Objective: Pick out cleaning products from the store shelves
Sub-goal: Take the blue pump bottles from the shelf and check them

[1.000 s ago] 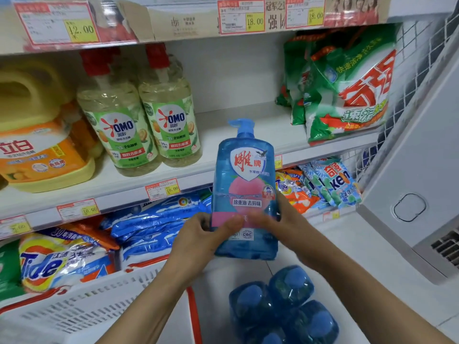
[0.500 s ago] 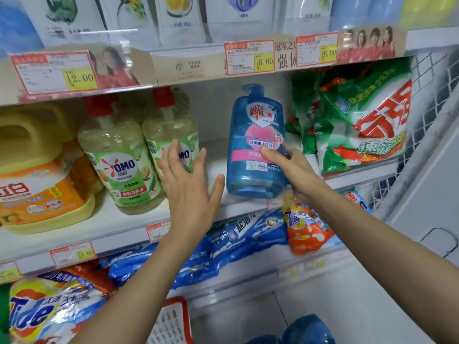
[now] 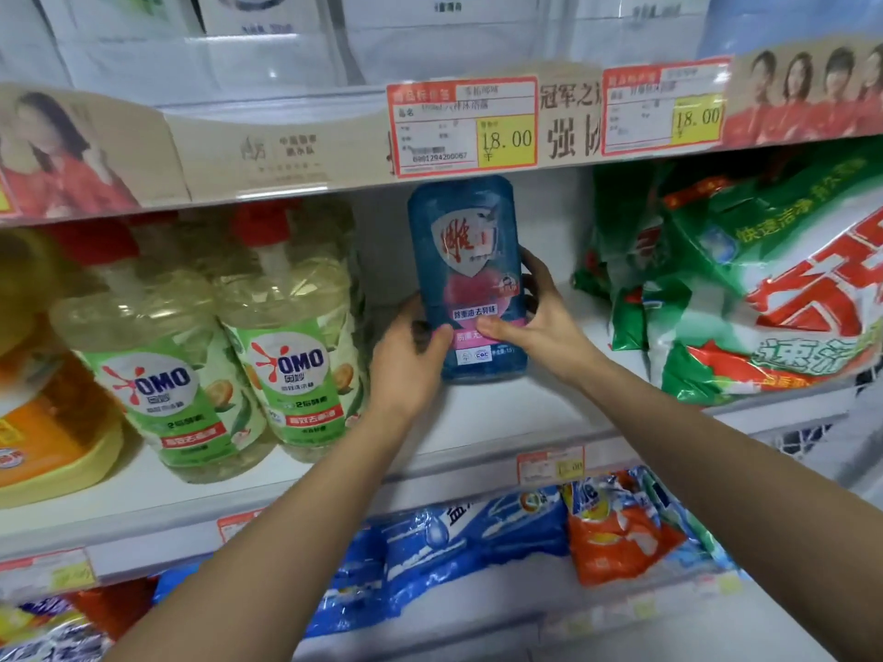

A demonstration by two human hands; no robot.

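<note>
Both hands clasp the blue detergent bottle (image 3: 470, 260) low on its body. The left hand (image 3: 406, 360) wraps its left edge with the thumb pressed on the label, and the right hand (image 3: 544, 322) curls round the opposite side. The bottle stands upright, base on the white shelf (image 3: 478, 422). Left of the bottle stand two OMO bottles (image 3: 286, 336). To its right slumps a green detergent bag (image 3: 764, 298), and just above it hangs an 18.00 price tag (image 3: 461, 126).

Two red-bordered paper price tags (image 3: 462, 126), each marked 18.00, are seen fixed to a beige printed cardboard strip (image 3: 267, 150); white wire mesh (image 3: 807, 441) is glimpsed at right.
</note>
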